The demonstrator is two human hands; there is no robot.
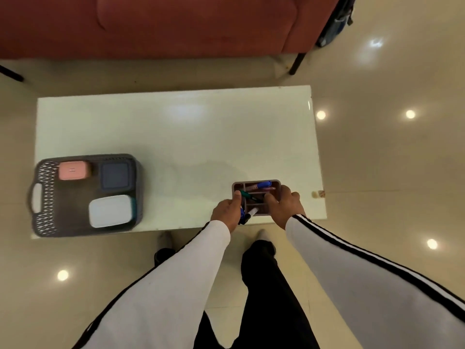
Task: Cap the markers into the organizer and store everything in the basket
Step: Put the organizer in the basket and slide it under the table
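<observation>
Your left hand (226,210) and right hand (283,206) clasp the small grey plastic compartment organizer (255,197) from either side, fingers clenched on its walls, near the front edge of the white counter (176,137) toward its right corner. Blue, green and white markers (261,185) lie in its compartments. The dark grey perforated plastic basket (45,197) sits at the front-left corner, holding pink, navy and white boxes.

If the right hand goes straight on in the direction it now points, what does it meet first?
Probably the grey plastic compartment organizer: the right hand already rests at its right rim, fingers pointing left over the markers inside. Depth is unclear from this one view.
</observation>
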